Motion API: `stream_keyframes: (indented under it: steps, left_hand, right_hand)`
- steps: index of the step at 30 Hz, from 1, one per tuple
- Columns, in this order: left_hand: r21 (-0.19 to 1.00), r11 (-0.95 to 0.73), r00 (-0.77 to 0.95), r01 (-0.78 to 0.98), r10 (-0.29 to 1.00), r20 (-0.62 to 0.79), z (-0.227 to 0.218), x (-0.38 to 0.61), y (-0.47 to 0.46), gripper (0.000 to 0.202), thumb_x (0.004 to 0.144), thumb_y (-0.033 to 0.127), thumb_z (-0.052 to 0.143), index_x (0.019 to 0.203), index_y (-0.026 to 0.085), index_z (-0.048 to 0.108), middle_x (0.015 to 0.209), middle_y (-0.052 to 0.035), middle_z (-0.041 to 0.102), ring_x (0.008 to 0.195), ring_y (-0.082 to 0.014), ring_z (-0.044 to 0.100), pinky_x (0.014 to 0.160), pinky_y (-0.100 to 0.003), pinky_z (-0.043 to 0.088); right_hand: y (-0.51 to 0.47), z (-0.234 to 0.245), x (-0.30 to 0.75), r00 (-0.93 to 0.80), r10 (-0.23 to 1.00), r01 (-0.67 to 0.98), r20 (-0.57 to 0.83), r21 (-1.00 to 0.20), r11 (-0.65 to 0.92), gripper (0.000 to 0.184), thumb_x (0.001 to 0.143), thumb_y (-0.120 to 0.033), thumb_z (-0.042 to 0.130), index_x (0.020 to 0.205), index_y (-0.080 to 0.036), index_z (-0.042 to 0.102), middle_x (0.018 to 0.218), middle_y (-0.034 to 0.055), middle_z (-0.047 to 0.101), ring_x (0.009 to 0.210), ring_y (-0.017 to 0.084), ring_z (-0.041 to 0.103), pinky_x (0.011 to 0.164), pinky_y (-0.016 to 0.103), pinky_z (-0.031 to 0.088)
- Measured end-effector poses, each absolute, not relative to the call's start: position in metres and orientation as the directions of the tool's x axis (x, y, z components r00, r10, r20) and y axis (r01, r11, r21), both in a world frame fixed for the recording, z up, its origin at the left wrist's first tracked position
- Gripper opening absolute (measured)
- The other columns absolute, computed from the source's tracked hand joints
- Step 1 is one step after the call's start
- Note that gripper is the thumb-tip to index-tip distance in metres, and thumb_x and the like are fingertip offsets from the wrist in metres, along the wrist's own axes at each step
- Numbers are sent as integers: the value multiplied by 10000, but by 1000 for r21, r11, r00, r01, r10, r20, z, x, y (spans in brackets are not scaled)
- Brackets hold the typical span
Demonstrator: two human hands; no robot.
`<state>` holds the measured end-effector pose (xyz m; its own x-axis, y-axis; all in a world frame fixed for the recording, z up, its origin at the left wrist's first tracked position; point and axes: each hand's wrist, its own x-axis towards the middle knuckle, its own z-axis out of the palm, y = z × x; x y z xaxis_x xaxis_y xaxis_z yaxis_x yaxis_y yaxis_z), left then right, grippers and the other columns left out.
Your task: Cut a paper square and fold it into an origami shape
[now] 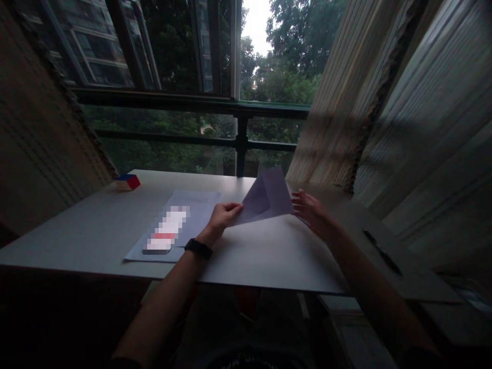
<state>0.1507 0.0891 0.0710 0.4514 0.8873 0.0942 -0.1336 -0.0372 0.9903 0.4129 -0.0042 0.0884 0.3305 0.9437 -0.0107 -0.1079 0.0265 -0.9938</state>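
A folded sheet of paper (273, 192), pale and creased into a slanted shape, is held up above the white table (246, 261). At its left corner my left hand (223, 216), with a dark watch on the wrist, pinches it between thumb and fingers. My right hand (310, 209) is beside the paper's right edge with its fingers apart; whether the fingertips touch the paper I cannot tell. Left of my left hand, a flat sheet of paper (203, 202) lies on the table with a phone (167, 230) on it, its bright screen blurred into blocks.
A blue, red and white puzzle cube (128, 182) sits at the table's far left. Towards the right side lies a dark pen-like object (382, 251). Behind the table are a window with a dark railing (242, 123) and curtains (326, 102) on both sides.
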Motion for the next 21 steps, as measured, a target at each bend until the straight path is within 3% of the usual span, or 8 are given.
stream_keyframes:
  steps: [2, 5, 7, 10, 11, 15, 19, 21]
  left_hand:
    - [966, 20, 365, -256, 928, 77, 67, 161, 89, 410, 538, 350, 754, 852, 109, 646, 748, -51, 660, 617, -120, 572, 564, -223, 423]
    - [947, 78, 352, -310, 935, 38, 61, 172, 83, 488, 532, 285, 767, 956, 108, 600, 765, -62, 662, 605, -119, 586, 554, -221, 440]
    - [937, 110, 407, -332, 913, 37, 58, 176, 76, 521, 521, 234, 776, 982, 103, 572, 787, -76, 663, 637, -133, 604, 592, -235, 462]
    - [925, 185, 546, -332, 837, 29, 56, 177, 69, 582, 489, 183, 795, 1006, 103, 541, 829, -98, 662, 711, -172, 627, 653, -273, 487]
    - [926, 209, 579, -313, 816, 11, 57, 176, 69, 583, 489, 178, 798, 1005, 110, 535, 841, -98, 660, 728, -178, 630, 667, -282, 492]
    - [956, 226, 544, -189, 834, -90, 65, 170, 78, 416, 591, 260, 756, 920, 127, 540, 792, -77, 651, 677, -163, 633, 669, -313, 515]
    - [976, 150, 454, -158, 889, -63, 72, 159, 91, 326, 633, 317, 722, 847, 126, 567, 760, -69, 648, 636, -164, 633, 633, -316, 529]
    - [984, 144, 522, -106, 850, -68, 73, 154, 92, 321, 629, 327, 723, 828, 108, 599, 767, -89, 656, 662, -175, 639, 630, -292, 523]
  right_hand:
    - [0, 81, 388, 160, 981, -370, -107, -928, -41, 484, 744, -617, 459, 990, -202, 497, 1016, 129, 600, 937, 247, 593, 783, 428, 487]
    - [6, 74, 349, -37, 993, -502, -109, -858, -113, 549, 735, -649, 433, 1036, -194, 487, 1051, 140, 592, 971, 270, 583, 798, 462, 477]
    - [14, 70, 331, -25, 994, -494, -107, -863, -105, 463, 747, -560, 510, 1010, -180, 519, 962, 108, 626, 886, 242, 612, 775, 421, 493]
    - [28, 61, 321, 263, 959, -428, -108, -904, 15, 304, 697, -353, 647, 919, -170, 549, 775, 43, 645, 647, 169, 614, 625, 317, 518]
    - [32, 59, 323, 283, 951, -398, -124, -917, -1, 276, 677, -314, 666, 877, -156, 561, 724, 38, 639, 595, 155, 599, 581, 295, 510]
    - [35, 55, 346, 86, 987, -275, -135, -955, -106, 256, 619, -281, 714, 783, -127, 592, 642, 31, 618, 534, 131, 570, 492, 237, 464]
    - [23, 59, 369, -83, 981, -147, -177, -971, -188, 307, 607, -286, 735, 837, -122, 616, 690, 29, 630, 531, 106, 561, 459, 200, 428]
    - [16, 61, 375, -114, 978, -144, -173, -971, -188, 302, 614, -291, 730, 839, -121, 623, 734, 45, 644, 569, 117, 578, 493, 207, 441]
